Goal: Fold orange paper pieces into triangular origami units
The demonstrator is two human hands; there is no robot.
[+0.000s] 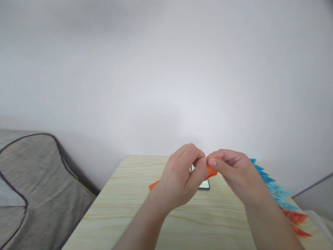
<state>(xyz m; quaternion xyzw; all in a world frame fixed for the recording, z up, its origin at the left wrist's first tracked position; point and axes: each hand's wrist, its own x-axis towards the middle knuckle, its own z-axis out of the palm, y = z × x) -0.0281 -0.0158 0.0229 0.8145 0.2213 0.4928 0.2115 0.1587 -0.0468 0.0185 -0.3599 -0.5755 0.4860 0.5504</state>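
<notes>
A small folded piece of orange paper (212,171) is held up above the table between both hands. My left hand (183,173) pinches its left edge with thumb and index finger. On the other side, my right hand (235,170) grips the top of the paper, thumb laid over its front. Behind the hands lies a phone (205,185) with a lit screen, mostly covered from view. Another orange paper (153,185) rests on the table, partly hidden by my left wrist.
Along the right side of the pale wooden table (125,198) runs a row of folded paper pieces: dark blue (265,177), light blue (282,197) and orange-red (298,217). A white wall (161,76) stands behind. Grey fabric with dark piping (39,180) is at the left.
</notes>
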